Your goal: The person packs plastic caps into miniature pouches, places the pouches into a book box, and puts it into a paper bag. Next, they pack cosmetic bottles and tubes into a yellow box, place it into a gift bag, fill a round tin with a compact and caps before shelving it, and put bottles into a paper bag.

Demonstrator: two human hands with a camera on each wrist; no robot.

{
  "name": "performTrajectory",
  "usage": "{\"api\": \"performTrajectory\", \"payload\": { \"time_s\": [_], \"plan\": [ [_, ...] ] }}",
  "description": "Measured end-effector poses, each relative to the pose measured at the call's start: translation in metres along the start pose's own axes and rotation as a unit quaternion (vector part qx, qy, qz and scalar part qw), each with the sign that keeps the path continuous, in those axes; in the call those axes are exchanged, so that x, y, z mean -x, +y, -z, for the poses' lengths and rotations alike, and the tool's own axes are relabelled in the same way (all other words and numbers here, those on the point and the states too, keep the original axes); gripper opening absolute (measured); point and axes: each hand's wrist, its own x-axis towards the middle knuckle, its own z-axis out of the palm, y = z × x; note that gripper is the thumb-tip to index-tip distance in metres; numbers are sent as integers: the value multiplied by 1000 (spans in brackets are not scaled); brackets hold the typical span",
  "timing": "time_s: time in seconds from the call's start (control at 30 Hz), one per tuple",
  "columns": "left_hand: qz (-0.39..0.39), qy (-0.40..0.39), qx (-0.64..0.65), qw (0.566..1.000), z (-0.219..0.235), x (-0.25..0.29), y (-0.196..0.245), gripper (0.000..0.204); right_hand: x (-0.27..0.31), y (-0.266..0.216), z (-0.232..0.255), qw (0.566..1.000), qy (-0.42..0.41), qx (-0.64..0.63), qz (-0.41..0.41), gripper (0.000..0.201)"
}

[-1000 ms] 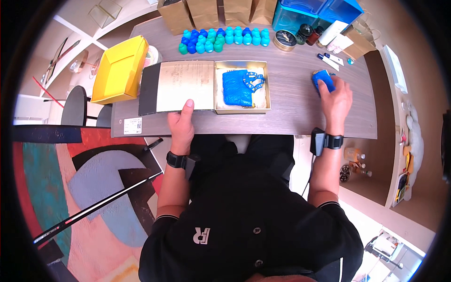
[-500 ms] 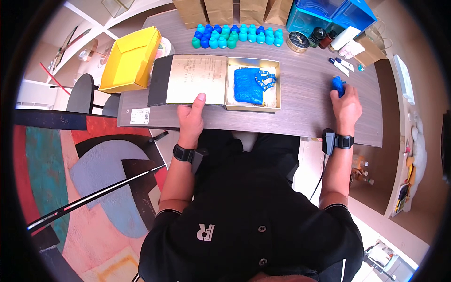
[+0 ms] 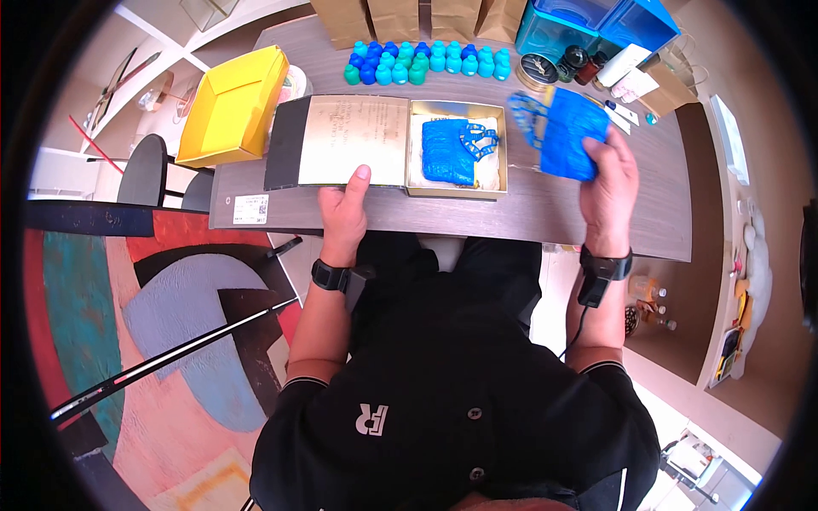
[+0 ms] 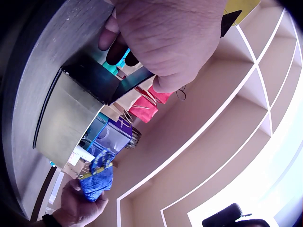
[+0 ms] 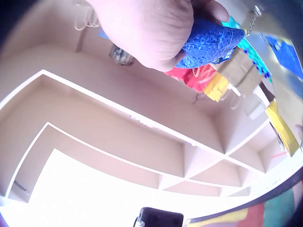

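Observation:
My left hand (image 3: 343,213) grips the near edge of an open box lid (image 3: 354,140), thumb on the pale printed inside and fingers underneath. The lid lies folded out to the left of a gold-edged box (image 3: 456,193). Inside that box a blue textured pouch (image 3: 447,152) with looped handles lies on white lining. Over the table to the right, my right hand (image 3: 609,192) holds a second blue pouch (image 3: 569,132) by its lower right side. Its looped handles and yellow trim point left, towards the box. A small chain (image 5: 253,22) hangs at its tip in the right wrist view.
Blue and green small bottles (image 3: 426,65) stand in rows behind the box. A yellow tray (image 3: 234,102) is at the left. Brown paper bags (image 3: 396,19), a blue container (image 3: 558,30), a round tin (image 3: 537,72) and cosmetics (image 3: 625,61) line the back.
The right hand has lifted the second pouch from the table's right side and brought it left, turning its broad face up. The left hand keeps its grip on the lid.

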Motion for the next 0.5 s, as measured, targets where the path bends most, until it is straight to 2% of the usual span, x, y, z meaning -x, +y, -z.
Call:
{"api": "performTrajectory", "payload": {
  "time_s": [0.17,0.23,0.3,0.33,0.37,0.4,0.43,0.47,0.5],
  "plan": [
    [-3,5,7,1000,0,1,-1,36,-4,21,-56,995,-71,75,-9,33],
    [-4,3,5,1000,-1,1,1,35,-4,33,-58,991,-89,99,-19,34],
    [-2,5,14,1000,-2,1,2,34,-1,35,-62,949,-110,296,-17,39],
    [-1,5,15,1000,-2,1,2,34,5,31,-62,907,-88,412,-15,42],
    [-4,1,12,1000,-1,1,2,34,7,31,-61,906,-87,414,-16,42],
    [-7,-4,10,1000,-2,0,2,34,9,32,-60,840,-71,523,126,42],
    [-6,-4,11,1000,-2,0,2,34,10,33,-59,742,-54,613,264,42],
    [-6,-6,15,1000,-3,0,3,34,9,32,-59,767,-39,589,253,42],
    [-6,-8,17,1000,-3,0,4,34,8,31,-57,766,-39,590,252,42]
  ]
}}
